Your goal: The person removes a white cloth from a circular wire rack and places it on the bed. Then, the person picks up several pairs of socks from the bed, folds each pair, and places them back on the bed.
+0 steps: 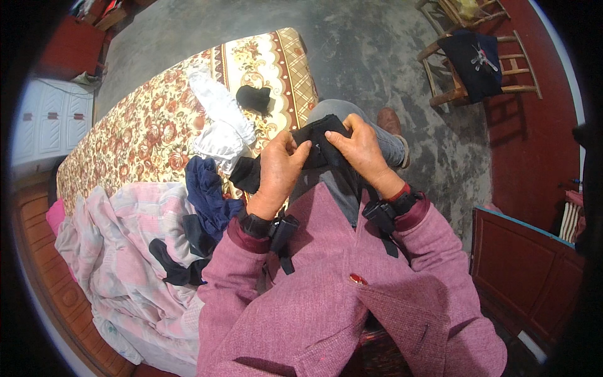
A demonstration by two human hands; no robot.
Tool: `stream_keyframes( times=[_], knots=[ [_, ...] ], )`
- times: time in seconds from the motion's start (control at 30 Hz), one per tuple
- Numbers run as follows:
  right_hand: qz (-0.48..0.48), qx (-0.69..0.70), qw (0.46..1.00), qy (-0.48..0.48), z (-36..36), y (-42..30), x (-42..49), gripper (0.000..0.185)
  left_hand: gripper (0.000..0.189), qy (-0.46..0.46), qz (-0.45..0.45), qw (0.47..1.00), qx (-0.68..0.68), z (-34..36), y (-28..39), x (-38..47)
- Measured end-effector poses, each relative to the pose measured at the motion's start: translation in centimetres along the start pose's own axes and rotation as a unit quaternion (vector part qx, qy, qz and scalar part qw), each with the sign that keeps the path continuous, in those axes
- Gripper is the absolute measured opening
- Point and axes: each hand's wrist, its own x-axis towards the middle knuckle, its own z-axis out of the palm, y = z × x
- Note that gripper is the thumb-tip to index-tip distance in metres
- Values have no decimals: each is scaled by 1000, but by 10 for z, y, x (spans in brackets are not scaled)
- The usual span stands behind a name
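Black cloth, perhaps a sock [314, 147], lies across my lap, pinched at its upper part by both hands. My left hand [279, 165] grips its left side between thumb and fingers. On its right side, my right hand [360, 146] pinches the folded edge. To the left on the bed lie a white garment [219, 125], a small black bundled cloth [254, 99] and a crumpled navy blue garment [206, 193]. More dark cloth, perhaps socks [172, 264], rests on a pink and white plaid blanket [134, 226].
A bed with a floral cover [146, 127] extends to my left. At the upper right a wooden chair [518, 89] holds a dark cloth [464, 61] with metal utensils or scissors [484, 59] on it. A dark red cabinet [523, 268] stands at the right, a white cabinet [54, 115] at the far left.
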Motion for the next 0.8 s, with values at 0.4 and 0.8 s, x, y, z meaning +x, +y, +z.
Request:
stream_keyframes(
  times=[0.4,0.8],
  knots=[
    [-17,-33,999,-29,-3,-3,-6,42,23,-172,-66,943,-277,10,24,-13],
    [-102,-47,994,-16,-4,4,-2,31,21,-79,-143,935,-314,-10,-6,-7]
  ],
)
